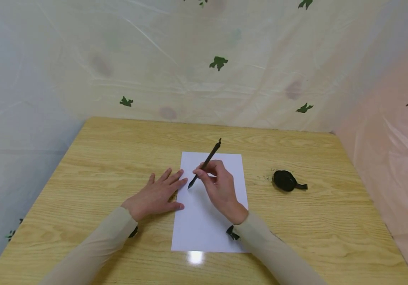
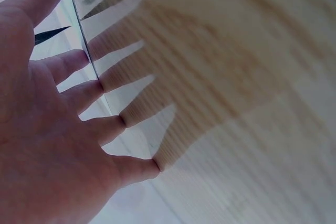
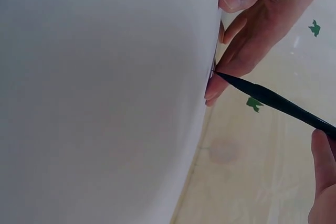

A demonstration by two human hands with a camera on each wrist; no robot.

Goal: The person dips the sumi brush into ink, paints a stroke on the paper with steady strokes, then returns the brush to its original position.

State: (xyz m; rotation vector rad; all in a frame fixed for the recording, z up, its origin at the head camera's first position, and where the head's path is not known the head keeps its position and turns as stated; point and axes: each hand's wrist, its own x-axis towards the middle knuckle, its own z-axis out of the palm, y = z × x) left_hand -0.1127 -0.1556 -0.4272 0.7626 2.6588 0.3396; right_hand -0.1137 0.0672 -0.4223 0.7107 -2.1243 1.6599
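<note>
A white sheet of paper (image 1: 193, 229) lies on the wooden table. My left hand (image 1: 157, 196) is spread flat at its left edge, the thumb and some fingertips on the sheet; the left wrist view shows the same hand (image 2: 58, 119) with fingers apart. Over the paper my right hand (image 1: 222, 192) pinches a dark, slim calligraphy brush (image 1: 212, 155) between thumb and fingers. The brush slants, its pointed black tip down near the left hand's fingertips. In the right wrist view the brush (image 3: 278, 100) has its tip close to the paper (image 3: 105, 103); whether they touch I cannot tell.
To the right of the paper sits a small round black dish (image 1: 284, 181) with a short handle and dark specks beside it. The table (image 1: 118, 146) backs onto a pale curtain (image 1: 175, 59) with green bird-like shapes, and similar sheeting hangs on both sides.
</note>
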